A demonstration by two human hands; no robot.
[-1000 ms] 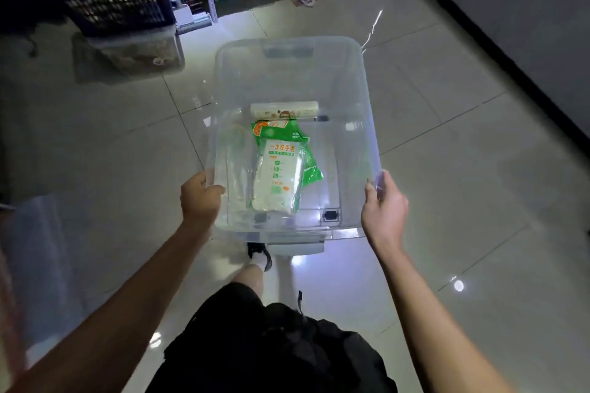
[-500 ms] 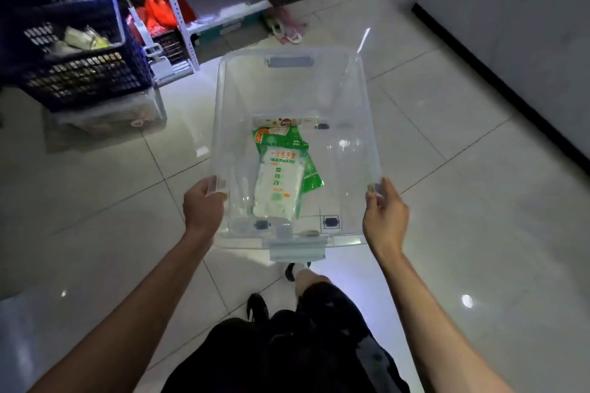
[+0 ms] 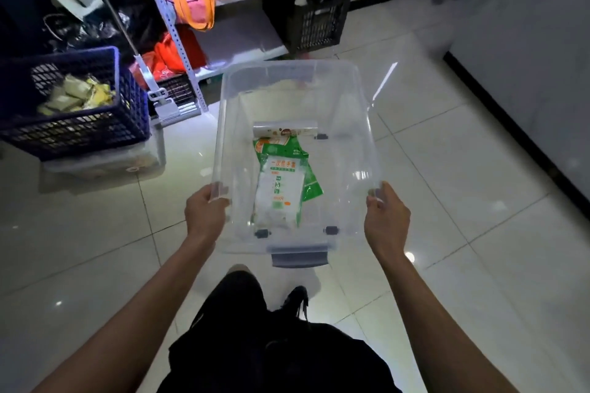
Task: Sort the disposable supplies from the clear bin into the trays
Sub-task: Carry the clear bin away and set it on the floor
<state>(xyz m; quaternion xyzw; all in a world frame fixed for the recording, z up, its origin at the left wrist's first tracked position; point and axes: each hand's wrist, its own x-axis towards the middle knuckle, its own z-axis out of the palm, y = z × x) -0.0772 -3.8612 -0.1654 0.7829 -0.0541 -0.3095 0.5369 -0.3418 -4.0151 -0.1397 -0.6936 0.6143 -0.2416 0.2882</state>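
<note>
Fingers (image 3: pixel 220 191) of both hands clamped the clear bin's (image 3: pixel 360 112) side rims above the floor; keeping it level should stop the packets (image 3: pixel 281 191) sliding.

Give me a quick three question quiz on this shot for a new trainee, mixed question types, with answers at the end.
1. True or false: both hands grip the clear bin by its side rims.
2. Which item lies farthest from the person in the bin? A) white-and-green glove packet B) roll C) green packet
3. Fill in: the packets on the left sit in a dark ____ crate.

Key: 1 true, left hand, right hand; 2 B; 3 blue.
</note>
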